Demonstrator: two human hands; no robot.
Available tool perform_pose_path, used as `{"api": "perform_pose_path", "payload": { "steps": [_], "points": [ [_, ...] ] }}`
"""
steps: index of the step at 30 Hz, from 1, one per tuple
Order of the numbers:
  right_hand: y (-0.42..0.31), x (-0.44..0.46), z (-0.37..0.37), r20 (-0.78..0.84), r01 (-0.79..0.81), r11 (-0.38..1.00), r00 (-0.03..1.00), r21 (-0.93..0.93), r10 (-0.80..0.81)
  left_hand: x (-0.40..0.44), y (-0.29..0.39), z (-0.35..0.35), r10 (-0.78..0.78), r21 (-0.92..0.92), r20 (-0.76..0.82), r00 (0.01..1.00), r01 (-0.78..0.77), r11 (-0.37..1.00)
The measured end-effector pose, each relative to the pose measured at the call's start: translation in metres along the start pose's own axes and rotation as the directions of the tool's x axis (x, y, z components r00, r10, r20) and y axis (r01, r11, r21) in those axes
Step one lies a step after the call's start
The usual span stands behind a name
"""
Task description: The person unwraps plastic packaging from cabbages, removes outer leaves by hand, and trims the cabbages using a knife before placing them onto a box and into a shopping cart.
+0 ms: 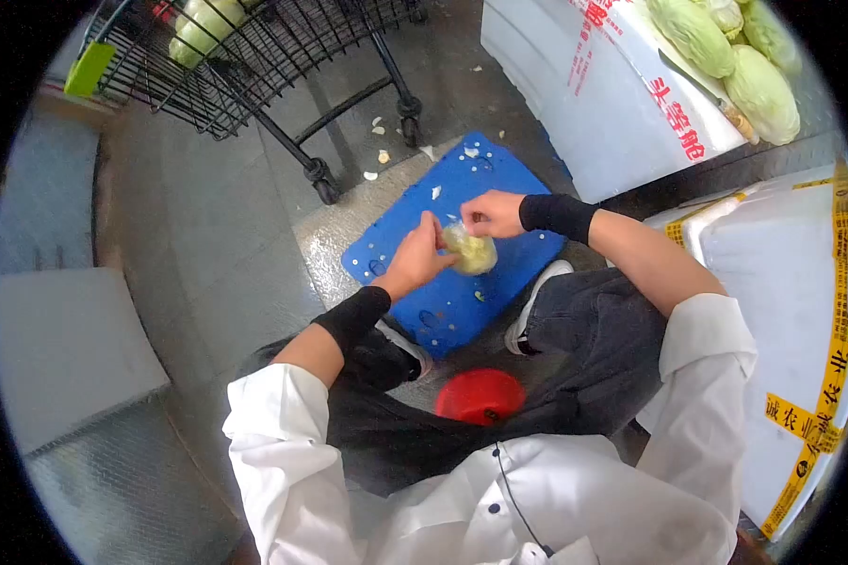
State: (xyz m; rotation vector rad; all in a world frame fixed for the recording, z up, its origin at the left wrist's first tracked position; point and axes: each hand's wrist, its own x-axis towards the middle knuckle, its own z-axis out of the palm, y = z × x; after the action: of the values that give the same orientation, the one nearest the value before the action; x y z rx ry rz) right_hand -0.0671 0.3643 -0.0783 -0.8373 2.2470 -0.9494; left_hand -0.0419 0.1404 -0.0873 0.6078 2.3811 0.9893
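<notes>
A small clear plastic bag (pixel 473 252) with pale yellow pieces inside is held above a blue board (pixel 396 235) on the floor. My left hand (pixel 422 254) grips the bag's left side, fingers and thumb pressed on it. At the bag's top right, my right hand (pixel 493 215) has its fingers pinched together on the plastic. Small white scraps and several dark rings lie on the board around the bag.
A black wire cart (pixel 245 71) with pale green vegetables stands at the upper left. White boxes (pixel 584 104) are at the right, one topped with cabbages (pixel 761 94). A red round object (pixel 481 395) lies between my legs. White scraps (pixel 370 176) dot the floor.
</notes>
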Motion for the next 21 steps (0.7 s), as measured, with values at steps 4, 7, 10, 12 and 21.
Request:
{"api": "perform_pose_path", "payload": {
  "steps": [4, 7, 10, 12, 21],
  "points": [
    [-0.005, -0.004, 0.007, -0.041, -0.016, 0.999, 0.999, 0.037, 0.018, -0.008, -0.003, 0.010, 0.308, 0.342, -0.025, 0.951, -0.281, 0.897],
    [-0.001, -0.002, 0.017, -0.107, -0.099, 0.993, 0.989, 0.062, 0.106, -0.009, 0.004, 0.002, 0.354, 0.355, 0.021, 0.935, -0.338, 0.872],
    [0.004, 0.000, 0.019, -0.214, 0.056, 0.995, 0.976, 0.084, -0.037, -0.005, 0.002, 0.001, 0.215, 0.154, 0.011, 0.976, -0.214, 0.964],
    [0.009, 0.004, 0.022, -0.118, -0.039, 0.955, 0.990, 0.295, 0.077, -0.005, -0.001, 0.002, 0.228, 0.224, -0.017, 0.973, -0.219, 0.950],
    [0.022, 0.022, 0.047, -0.263, -0.146, 0.882, 0.922, 0.447, 0.285, -0.003, -0.005, 0.008, 0.255, 0.162, -0.053, 0.965, -0.244, 0.956]
  ]
}}
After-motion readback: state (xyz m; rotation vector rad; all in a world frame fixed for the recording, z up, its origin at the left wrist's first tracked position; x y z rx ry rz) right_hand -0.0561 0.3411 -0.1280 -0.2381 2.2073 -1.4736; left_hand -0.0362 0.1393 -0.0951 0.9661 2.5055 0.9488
